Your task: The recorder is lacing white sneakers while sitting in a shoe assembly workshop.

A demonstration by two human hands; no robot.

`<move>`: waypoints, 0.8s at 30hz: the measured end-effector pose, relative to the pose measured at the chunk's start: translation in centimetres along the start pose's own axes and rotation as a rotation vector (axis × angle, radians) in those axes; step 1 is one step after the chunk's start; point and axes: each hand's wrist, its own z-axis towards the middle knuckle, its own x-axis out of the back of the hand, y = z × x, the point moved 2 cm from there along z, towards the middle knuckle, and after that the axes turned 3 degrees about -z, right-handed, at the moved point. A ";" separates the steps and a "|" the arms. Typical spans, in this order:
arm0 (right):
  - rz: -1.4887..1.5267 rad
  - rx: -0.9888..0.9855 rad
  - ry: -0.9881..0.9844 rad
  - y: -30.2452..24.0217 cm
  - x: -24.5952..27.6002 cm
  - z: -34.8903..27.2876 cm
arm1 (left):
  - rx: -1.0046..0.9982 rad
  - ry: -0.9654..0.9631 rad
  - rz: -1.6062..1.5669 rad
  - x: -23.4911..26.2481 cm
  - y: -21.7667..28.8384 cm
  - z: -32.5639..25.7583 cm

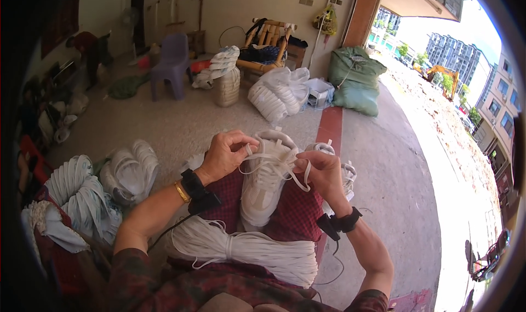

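A white sneaker (264,188) rests on my lap, toe toward me, over red checked cloth. My left hand (226,154) pinches a white shoelace (274,164) near the shoe's top eyelets. On the other side of the tongue my right hand (323,172) grips the lace's other end. A thick bundle of white laces (246,247) lies across my lap below the shoe. Another white sneaker (346,172) sits behind my right hand, partly hidden.
Stacks of white shoe parts (129,169) and bundles (76,194) lie on the floor at my left. Farther off stand a purple plastic chair (172,65), a wooden chair (268,43), white piles (279,95) and a green sack (355,79). A street is at the right.
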 end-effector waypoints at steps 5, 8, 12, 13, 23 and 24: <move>-0.277 0.151 0.025 0.3 -0.6 0.8 | -0.028 0.004 -0.083 -0.2 -0.9 -0.7; -0.361 0.263 0.062 0.2 -1.0 0.9 | 0.009 -0.001 -0.101 -0.3 -1.0 -0.9; -0.406 0.329 0.099 -0.4 -1.2 0.7 | 0.021 0.006 -0.163 -0.5 -1.0 -0.9; -0.400 0.357 0.100 -0.6 -1.3 0.8 | 0.015 0.022 -0.160 -0.5 -1.0 -0.8; -0.525 0.514 0.095 -2.0 -1.9 0.4 | 0.033 0.070 -0.110 -0.4 -1.4 -0.8; -0.580 0.562 0.088 -2.0 -2.0 0.3 | 0.034 0.073 -0.111 -0.4 -1.3 -0.9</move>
